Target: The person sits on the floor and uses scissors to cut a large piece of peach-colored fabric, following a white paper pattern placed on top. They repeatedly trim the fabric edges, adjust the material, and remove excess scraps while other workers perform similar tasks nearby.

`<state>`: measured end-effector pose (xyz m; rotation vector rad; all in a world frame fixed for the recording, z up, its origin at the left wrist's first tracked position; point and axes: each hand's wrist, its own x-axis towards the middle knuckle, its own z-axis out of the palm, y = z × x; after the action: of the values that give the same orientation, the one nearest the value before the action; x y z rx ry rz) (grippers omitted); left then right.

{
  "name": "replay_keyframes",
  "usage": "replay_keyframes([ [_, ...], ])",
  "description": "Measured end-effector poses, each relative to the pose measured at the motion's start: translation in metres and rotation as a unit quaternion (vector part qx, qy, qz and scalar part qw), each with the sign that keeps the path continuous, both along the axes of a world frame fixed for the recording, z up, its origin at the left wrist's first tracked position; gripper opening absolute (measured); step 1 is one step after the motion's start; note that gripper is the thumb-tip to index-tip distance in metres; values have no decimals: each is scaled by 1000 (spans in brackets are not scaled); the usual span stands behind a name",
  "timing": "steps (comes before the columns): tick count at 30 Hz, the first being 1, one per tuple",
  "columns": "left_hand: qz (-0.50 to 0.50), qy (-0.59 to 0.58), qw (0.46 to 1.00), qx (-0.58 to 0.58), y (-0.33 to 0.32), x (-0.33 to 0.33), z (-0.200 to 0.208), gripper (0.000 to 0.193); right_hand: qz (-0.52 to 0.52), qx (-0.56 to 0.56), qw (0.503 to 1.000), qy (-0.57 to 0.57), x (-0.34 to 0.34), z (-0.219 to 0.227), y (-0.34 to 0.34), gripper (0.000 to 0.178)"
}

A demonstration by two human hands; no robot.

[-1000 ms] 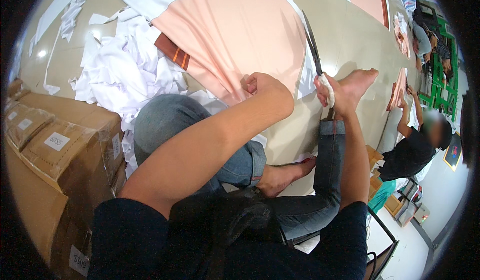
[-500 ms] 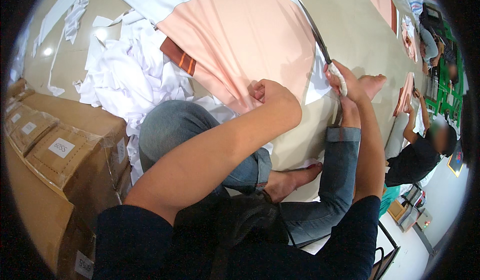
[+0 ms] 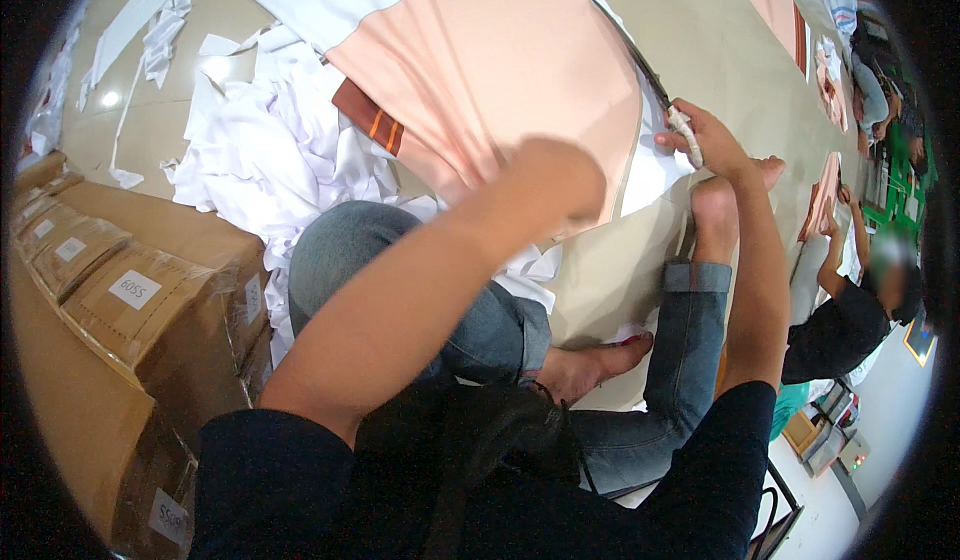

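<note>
A peach-coloured fabric piece with white parts [image 3: 520, 70] lies spread on the floor in front of me. My left hand [image 3: 562, 185] is over its near edge, blurred by motion, so its fingers cannot be made out. My right hand [image 3: 712, 142] grips long dark scissors [image 3: 655, 82] by a handle wrapped in white. Their blades point away from me and lie along the fabric's right edge. Beneath them, a white strip of cloth [image 3: 650, 175] borders the peach. A brown band with orange stripes [image 3: 368, 118] shows at the fabric's left side.
A heap of white cloth scraps [image 3: 270, 150] lies left of the fabric. Cardboard boxes [image 3: 150, 290] stand at my left. My bent knee [image 3: 350, 250] and bare foot [image 3: 595, 365] are close below my arms. Another person [image 3: 850, 320] sits at the right, handling peach cloth.
My left hand has moved slightly right and toward me, away from the fabric fold it was pinching. My right hand has shifted a little to the right with the scissors.
</note>
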<state>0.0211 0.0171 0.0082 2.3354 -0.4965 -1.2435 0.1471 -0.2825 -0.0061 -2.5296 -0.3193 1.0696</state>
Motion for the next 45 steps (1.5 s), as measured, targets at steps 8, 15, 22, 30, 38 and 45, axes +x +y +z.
replay_keyframes([
  [8, 320, -150, 893, 277, 52, 134, -46, 117, -126, 33, 991, -16, -64, -15, -8, 49],
  [15, 190, -435, 880, -20, 49, 161, -78, 137, -355, 144, 924, 15, -191, -25, -15, 48],
  [22, 223, -276, 916, 185, 145, 90, -64, 158, -422, 180, 882, 104, -321, 1, -5, 45],
  [30, 64, -124, 986, 92, 19, -30, 14, 122, -447, 236, 847, 164, -391, 34, 18, 53],
  [38, -68, -123, 989, 44, -3, -39, -20, 51, -514, 344, 765, 178, -377, 23, 90, 52],
  [45, -39, -210, 977, 13, -13, -13, -48, 21, -525, 321, 777, 132, -346, 22, 125, 55],
])
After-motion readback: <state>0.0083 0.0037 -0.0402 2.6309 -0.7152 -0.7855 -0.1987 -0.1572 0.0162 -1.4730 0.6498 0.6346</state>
